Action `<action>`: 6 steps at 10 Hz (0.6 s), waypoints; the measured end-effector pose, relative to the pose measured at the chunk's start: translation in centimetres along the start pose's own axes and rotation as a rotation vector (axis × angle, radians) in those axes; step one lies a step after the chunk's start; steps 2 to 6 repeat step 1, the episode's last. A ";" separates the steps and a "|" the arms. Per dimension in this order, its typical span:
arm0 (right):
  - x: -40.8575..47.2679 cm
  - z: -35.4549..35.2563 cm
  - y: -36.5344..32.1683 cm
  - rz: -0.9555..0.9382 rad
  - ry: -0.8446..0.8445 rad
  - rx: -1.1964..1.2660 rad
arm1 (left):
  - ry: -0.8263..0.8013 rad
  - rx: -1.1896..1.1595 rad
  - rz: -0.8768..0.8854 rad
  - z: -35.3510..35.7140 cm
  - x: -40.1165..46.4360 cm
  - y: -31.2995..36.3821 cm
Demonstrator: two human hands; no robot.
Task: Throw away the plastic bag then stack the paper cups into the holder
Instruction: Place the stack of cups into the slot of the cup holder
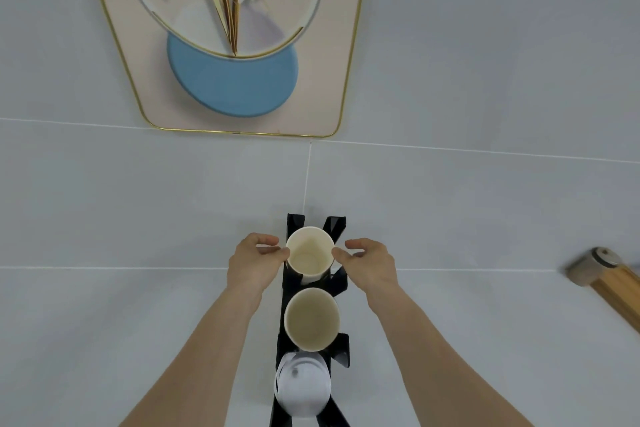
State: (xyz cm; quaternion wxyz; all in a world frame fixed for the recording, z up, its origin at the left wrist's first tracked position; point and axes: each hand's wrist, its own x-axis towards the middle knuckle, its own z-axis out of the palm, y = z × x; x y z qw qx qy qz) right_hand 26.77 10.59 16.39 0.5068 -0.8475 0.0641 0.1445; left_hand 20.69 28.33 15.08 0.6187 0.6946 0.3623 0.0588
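Note:
A black wall-mounted cup holder (335,225) runs down the middle of the tiled wall. A cream paper cup (309,255) sits in its top slot, mouth open toward me. My left hand (255,262) touches the cup's left rim with fingertips, and my right hand (370,264) touches its right rim. A second cream paper cup (311,319) sits in the slot below. Lower still is a stack of white lids (302,386). No plastic bag is in view.
A framed picture (235,45) with a blue disc and gold stems hangs on the wall above the holder. A wooden rod with a round end cap (604,274) sticks out at the right edge. Grey wall tiles surround the holder.

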 end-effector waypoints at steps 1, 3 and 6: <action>-0.9 -1.0 0.1 -0.057 -0.021 -0.135 | 0.032 0.171 0.067 -0.3 -0.7 0.7; -0.9 -1.0 0.1 -0.057 -0.021 -0.135 | 0.032 0.171 0.067 -0.3 -0.7 0.7; -0.9 -1.0 0.1 -0.057 -0.021 -0.135 | 0.032 0.171 0.067 -0.3 -0.7 0.7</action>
